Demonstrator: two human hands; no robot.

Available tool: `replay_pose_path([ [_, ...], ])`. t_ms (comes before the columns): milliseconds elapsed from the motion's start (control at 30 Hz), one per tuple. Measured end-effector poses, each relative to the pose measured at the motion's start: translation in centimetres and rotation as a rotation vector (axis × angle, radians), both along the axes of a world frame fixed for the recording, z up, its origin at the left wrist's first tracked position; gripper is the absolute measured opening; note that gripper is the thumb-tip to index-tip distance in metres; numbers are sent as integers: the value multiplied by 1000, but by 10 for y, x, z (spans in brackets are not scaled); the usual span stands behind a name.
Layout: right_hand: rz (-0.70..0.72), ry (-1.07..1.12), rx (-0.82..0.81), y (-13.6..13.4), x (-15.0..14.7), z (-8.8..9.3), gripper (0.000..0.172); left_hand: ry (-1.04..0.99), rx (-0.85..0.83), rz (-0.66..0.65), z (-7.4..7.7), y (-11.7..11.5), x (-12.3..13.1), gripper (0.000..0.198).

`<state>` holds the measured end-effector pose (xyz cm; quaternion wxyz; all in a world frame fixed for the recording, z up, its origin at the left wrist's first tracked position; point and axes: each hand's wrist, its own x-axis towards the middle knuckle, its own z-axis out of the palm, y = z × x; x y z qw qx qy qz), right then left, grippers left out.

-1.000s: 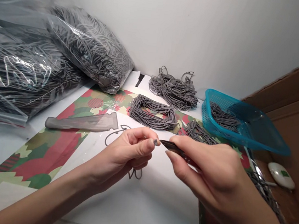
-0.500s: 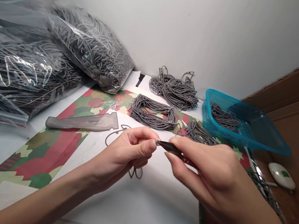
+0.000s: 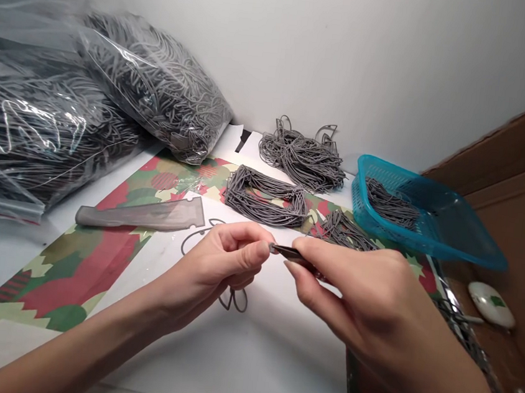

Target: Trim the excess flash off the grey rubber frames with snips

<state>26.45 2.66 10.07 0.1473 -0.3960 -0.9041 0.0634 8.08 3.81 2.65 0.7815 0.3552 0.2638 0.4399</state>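
My left hand (image 3: 225, 261) is closed in a pinch on a thin grey rubber part (image 3: 233, 296), whose loops hang below my fingers. My right hand (image 3: 356, 287) grips dark tweezers (image 3: 291, 254); their tip touches the bit of the part pinched at my left fingertips. Both hands hover over white paper (image 3: 250, 351) lying on the table.
Two clear bags (image 3: 114, 93) full of grey rubber parts lie at the left. Loose piles of the same parts (image 3: 267, 197) sit behind my hands. A blue basket (image 3: 456, 232) holds more at the right, a flat grey strip (image 3: 143, 214) lies at the left, and a brown cardboard wall (image 3: 517, 186) stands right.
The tweezers' tip has closed the small gap to my left fingertips and now touches the pinched part. Both hands have shifted slightly left.
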Motion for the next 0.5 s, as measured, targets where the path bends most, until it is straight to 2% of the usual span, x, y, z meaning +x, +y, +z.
replay_pose_path([
  [500,6,34,60,1,-1,0,15,9,4,-32,2,0,-1,37],
])
